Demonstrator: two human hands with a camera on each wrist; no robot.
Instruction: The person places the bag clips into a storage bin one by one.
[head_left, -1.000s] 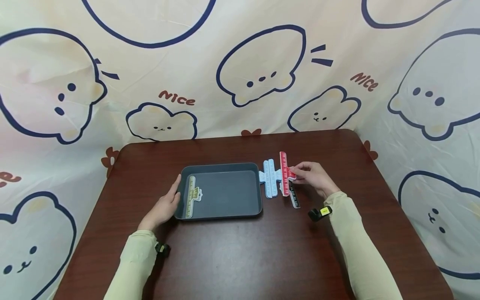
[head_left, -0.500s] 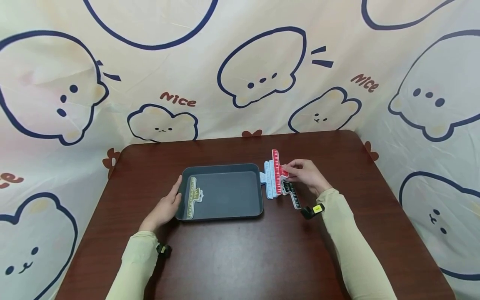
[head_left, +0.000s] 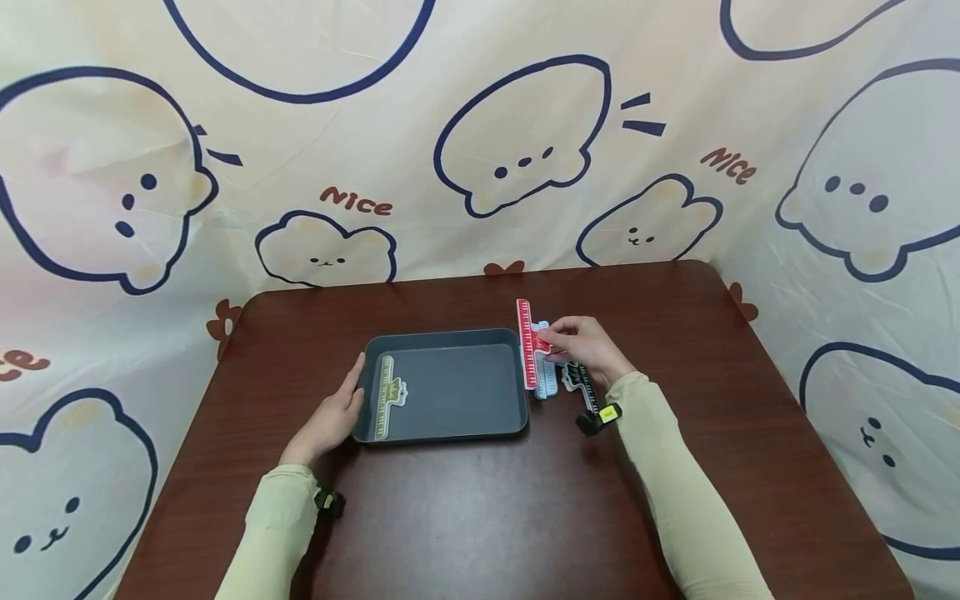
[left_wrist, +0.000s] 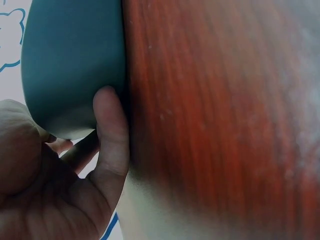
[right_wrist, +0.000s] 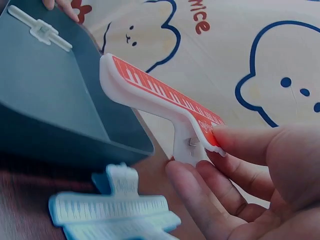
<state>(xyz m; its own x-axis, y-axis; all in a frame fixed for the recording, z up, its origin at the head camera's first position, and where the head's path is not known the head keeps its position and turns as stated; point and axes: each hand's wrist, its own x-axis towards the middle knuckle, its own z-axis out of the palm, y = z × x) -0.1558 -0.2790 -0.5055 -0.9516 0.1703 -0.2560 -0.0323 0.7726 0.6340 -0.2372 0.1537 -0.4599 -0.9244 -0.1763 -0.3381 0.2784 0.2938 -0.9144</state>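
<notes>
1. Leftward since the earlier frame: the red clip (head_left: 527,347) and the right hand (head_left: 592,346), from beside the black clip (head_left: 580,379) to the tray's right edge. I log no clear shift in the tray (head_left: 450,383).
2. Red clip: raised in the air at the tray's right rim. I cannot tell from the head view whether it touches; the right wrist view shows it above the rim.
3. Key relation: its long bar runs far-to-near, roughly parallel to the tray's short side, with the handle towards the right hand. That hand is nearer; the left hand (head_left: 333,417) is across the tray.
4. Right hand: pinches the handle between thumb and fingers.
5. Left hand: unclenched, fairly straight fingers against the tray's left end.
6. Neighbours: pale blue clips (head_left: 547,386) lie beneath and just right, partly hidden; the yellowish clip (head_left: 385,398) lies inside the tray, near its left wall.
7. Outermost, I note the brown table (head_left: 465,517) and printed backdrop (head_left: 412,142).
</notes>
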